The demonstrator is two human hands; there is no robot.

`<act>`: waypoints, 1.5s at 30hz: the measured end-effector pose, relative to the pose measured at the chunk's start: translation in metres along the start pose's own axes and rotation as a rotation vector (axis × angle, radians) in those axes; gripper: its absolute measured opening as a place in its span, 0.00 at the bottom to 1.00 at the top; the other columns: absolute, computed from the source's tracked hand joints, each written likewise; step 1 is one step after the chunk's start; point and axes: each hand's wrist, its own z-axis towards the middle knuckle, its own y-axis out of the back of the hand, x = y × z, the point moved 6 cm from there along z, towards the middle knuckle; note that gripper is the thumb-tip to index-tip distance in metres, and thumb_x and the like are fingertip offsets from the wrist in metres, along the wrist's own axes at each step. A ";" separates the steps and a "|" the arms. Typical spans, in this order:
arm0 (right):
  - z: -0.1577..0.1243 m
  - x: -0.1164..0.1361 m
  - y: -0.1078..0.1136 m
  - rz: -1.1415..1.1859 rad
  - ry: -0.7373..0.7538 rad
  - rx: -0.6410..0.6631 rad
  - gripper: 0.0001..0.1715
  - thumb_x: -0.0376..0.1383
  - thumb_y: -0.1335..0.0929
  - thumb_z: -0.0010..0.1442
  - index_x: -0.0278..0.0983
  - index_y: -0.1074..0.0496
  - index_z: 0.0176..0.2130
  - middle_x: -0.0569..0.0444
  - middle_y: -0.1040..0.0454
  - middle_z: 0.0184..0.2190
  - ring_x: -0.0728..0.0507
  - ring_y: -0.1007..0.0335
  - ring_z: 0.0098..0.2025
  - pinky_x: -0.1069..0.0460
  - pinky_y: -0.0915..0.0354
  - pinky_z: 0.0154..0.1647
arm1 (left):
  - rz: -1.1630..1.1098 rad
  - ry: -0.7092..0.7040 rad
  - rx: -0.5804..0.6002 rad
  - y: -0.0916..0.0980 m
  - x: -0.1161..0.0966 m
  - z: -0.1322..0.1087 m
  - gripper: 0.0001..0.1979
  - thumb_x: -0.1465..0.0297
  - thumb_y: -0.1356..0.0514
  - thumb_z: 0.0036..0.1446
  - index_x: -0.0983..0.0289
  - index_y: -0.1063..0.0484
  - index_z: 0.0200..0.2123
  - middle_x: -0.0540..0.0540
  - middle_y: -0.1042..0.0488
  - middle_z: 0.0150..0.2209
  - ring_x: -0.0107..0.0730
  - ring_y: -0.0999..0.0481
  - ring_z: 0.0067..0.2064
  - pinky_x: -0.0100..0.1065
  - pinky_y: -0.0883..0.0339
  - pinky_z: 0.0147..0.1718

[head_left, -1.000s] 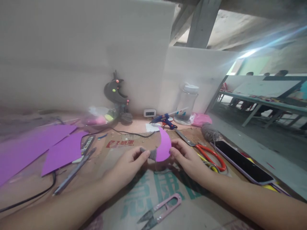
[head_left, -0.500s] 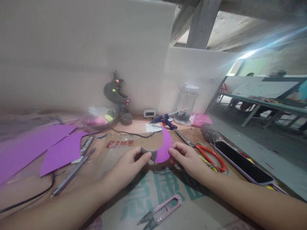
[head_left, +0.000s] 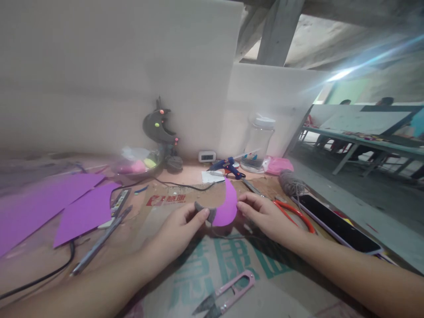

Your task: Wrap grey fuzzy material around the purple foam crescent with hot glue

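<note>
My left hand [head_left: 185, 226] pinches the end of a purple paper crescent [head_left: 227, 207]. Dark grey yarn [head_left: 210, 214] is wrapped round that end, and the crescent's other tip points up. At the outer right edge of the crescent is my right hand [head_left: 260, 214], its thumb and fingers closed; whatever lies between them is hidden. From the wrapped part a loose strand [head_left: 228, 237] hangs and runs right, under my right hand. Behind that hand sits the grey yarn ball [head_left: 291, 183]. Pink thread snips [head_left: 232, 291] lie in front of my hands.
Orange-handled scissors [head_left: 298, 215] and a phone [head_left: 336, 224] lie right. Behind are a blue glue gun [head_left: 227, 165], a small clock [head_left: 207, 157], a clear bottle [head_left: 260, 139] and a grey moon ornament [head_left: 155, 126]. Purple sheets [head_left: 84, 210] and a pen [head_left: 101, 240] lie left.
My right thumb has slid from the crescent's face to its outer edge, as the hand shifted slightly right. The left hand keeps its pinch, and the crescent has turned a little.
</note>
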 end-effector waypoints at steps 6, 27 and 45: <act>0.019 0.003 0.040 -0.471 0.143 -0.181 0.13 0.38 0.36 0.62 0.35 0.28 0.45 0.47 0.24 0.44 0.40 0.28 0.46 0.44 0.33 0.49 | 0.004 0.004 0.012 -0.001 0.002 0.002 0.15 0.58 0.45 0.62 0.63 0.32 0.30 0.49 0.30 0.27 0.30 0.34 0.28 0.30 0.42 0.27; 0.139 -0.056 0.055 -0.589 -0.098 -0.185 0.23 0.37 0.30 0.54 0.31 0.26 0.49 0.45 0.21 0.42 0.38 0.25 0.43 0.49 0.33 0.43 | 0.041 0.000 0.027 -0.002 -0.001 0.001 0.14 0.60 0.46 0.61 0.63 0.32 0.28 0.50 0.29 0.26 0.33 0.32 0.30 0.31 0.41 0.30; 0.038 0.006 0.071 -0.238 -0.047 -0.339 0.17 0.47 0.33 0.61 0.37 0.25 0.38 0.50 0.21 0.29 0.40 0.24 0.35 0.47 0.30 0.39 | -0.002 0.031 -0.039 0.003 0.006 0.004 0.17 0.56 0.45 0.60 0.62 0.37 0.26 0.46 0.37 0.23 0.29 0.38 0.26 0.30 0.45 0.25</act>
